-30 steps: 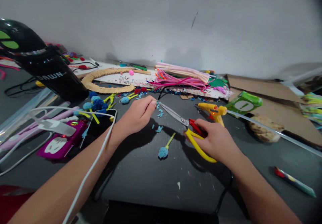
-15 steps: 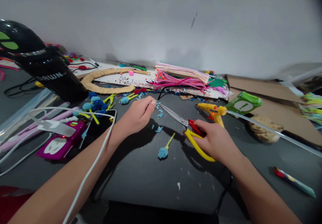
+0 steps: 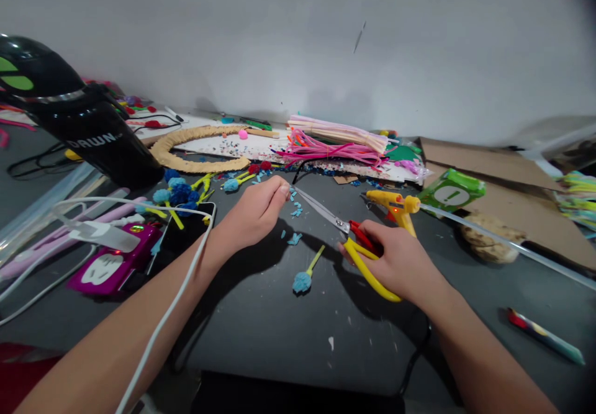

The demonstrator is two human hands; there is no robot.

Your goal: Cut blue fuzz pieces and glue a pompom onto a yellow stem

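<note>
My right hand (image 3: 400,259) grips the yellow and red handles of a pair of scissors (image 3: 326,212), whose closed blades point up-left toward my left hand. My left hand (image 3: 254,212) rests on the dark table (image 3: 279,327) with its fingers pinched together at the blade tips; what they hold is too small to make out. Small blue snippets (image 3: 294,206) lie scattered beside the fingertips. A blue pom-pom on a yellow stem (image 3: 305,275) lies between my hands.
A yellow glue gun (image 3: 393,206) stands just behind my right hand. Pink pipe cleaners (image 3: 330,144), a tan ring (image 3: 195,147), blue pom-poms (image 3: 179,193), a black appliance (image 3: 74,119), a pink device (image 3: 109,265), a phone with white cable, a green packet (image 3: 451,193) and cardboard (image 3: 512,178) crowd the table.
The scissors shifted very slightly in my right hand; both hands otherwise stay in place.
</note>
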